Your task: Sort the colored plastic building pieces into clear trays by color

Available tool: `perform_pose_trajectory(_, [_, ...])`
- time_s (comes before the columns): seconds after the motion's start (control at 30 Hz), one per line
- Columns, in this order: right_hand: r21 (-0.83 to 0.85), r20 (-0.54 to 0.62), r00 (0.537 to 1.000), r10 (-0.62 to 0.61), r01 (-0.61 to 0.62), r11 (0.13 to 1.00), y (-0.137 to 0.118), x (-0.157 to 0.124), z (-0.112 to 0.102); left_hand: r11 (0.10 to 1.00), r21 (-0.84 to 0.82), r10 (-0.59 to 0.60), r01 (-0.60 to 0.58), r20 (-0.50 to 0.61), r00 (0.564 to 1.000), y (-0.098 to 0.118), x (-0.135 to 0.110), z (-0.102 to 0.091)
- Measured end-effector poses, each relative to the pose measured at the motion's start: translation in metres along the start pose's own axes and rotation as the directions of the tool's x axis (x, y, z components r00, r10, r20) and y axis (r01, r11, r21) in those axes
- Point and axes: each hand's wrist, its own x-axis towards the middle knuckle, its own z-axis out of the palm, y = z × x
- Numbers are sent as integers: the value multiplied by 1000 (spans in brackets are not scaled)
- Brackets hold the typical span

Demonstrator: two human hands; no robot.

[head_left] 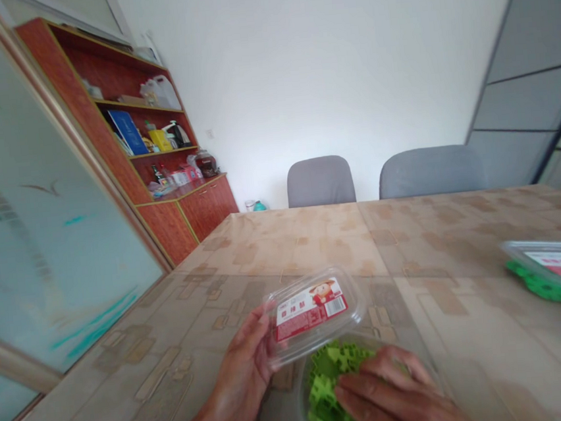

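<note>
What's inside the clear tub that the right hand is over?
Bright green, notched pieces lie in the tub. The right hand covers part of them, so what is under it cannot be seen; the picture's bottom edge cuts off the tub's near end.

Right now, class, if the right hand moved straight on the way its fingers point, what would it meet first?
Most likely the green pieces in the clear tub; the right hand seems to be over or on them, though depth makes contact hard to judge.
</note>
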Motion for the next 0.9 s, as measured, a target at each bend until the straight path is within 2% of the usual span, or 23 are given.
perform_pose_trajectory(0.1, [10,81,996,-35,35,999,4,-2,0,1000,-18,9,-9,3,1000,2,1,1])
perform_pose_trajectory(0.2, [1,208,978,19,-20,1000,9,-2,-5,1000,-23,3,-3,2,1000,5,0,3])
perform_pose_trajectory(0.33, [98,113,993,17,-28,995,11,1,-7,1000,-21,-4,5,62,998,5,-3,4])
perform_pose_trajectory(0.37, [146,126,991,48,-66,987,13,3,-11,1000,-20,-13,14,86,996,5,-4,4])
perform_pose_trajectory(0.4, [192,189,976,110,-146,970,15,5,-17,999,-16,-27,29,106,994,4,-5,3])
perform_pose_trajectory(0.47, [236,350,889,294,-387,891,22,10,-35,999,10,-52,51,128,990,1,-7,4])
perform_pose_trajectory(0.5, [232,392,818,421,-531,815,26,13,-45,998,35,-54,49,133,990,-1,-9,4])
perform_pose_trajectory(0.57, [252,374,653,659,-755,605,34,15,-60,993,113,-38,23,133,990,-6,-12,6])
perform_pose_trajectory(0.6, [267,372,569,733,-822,503,37,14,-65,988,156,-25,4,132,991,-8,-14,8])
perform_pose_trajectory(0.63, [277,378,507,774,-860,428,39,13,-67,981,195,-9,-17,134,991,-11,-15,9])
perform_pose_trajectory(0.67, [273,401,471,786,-880,388,41,11,-66,973,226,11,-43,140,990,-14,-17,11])
perform_pose_trajectory(0.7, [261,424,461,780,-886,383,41,8,-64,965,252,35,-74,155,987,-16,-19,12])
perform_pose_trajectory(0.8, [193,464,496,734,-865,463,40,1,-57,914,355,117,-194,225,967,-18,-22,13])
perform_pose_trajectory(0.9, [89,485,504,714,-841,534,40,-4,-57,774,570,144,-275,264,954,-17,-22,9])
